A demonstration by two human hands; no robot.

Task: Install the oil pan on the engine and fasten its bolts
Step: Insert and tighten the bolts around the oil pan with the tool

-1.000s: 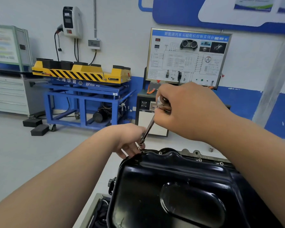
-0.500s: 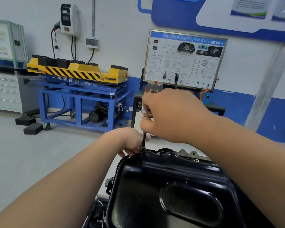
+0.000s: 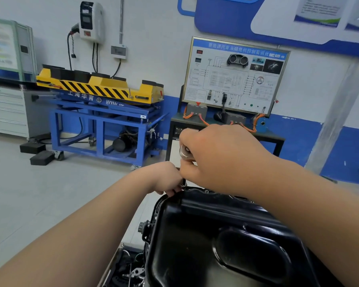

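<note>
Your right hand (image 3: 222, 160) clenches the silver head of a socket wrench (image 3: 184, 152) in a training workshop. The wrench's dark shaft drops to the far left corner of the black oil pan (image 3: 195, 235). Your left hand (image 3: 164, 180) reaches in from the left, its fingers (image 3: 171, 192) curled about the shaft's lower end right at the pan's rim.

The glossy pan sits outer face up on the engine (image 3: 142, 227) and fills the lower right of the view. Only a knurled fitting and some dark parts of the engine show, at the pan's left edge. Below that edge, an open tray (image 3: 131, 272) holds loose metal parts and wire.

Beyond your hands spreads a pale grey floor (image 3: 29, 193). On it, a blue lift table (image 3: 100, 125) on castors carries a yellow cradle (image 3: 95, 88) with black hazard stripes. Two black blocks (image 3: 42, 158) lie near the table's left leg, and a grey drawer cabinet (image 3: 6, 112) stands at the far left.

The wall is white with a blue band low down. It bears a white charging unit (image 3: 90, 19) with a coiled cable, and a small grey box (image 3: 118, 51) beside it. Just past your right hand, a framed wiring-diagram board (image 3: 234, 79) stands on a black bench (image 3: 278, 139) strung with orange cables. A blue sign panel (image 3: 257, 15) hangs above, and a grey column (image 3: 336, 112) rises at right.
</note>
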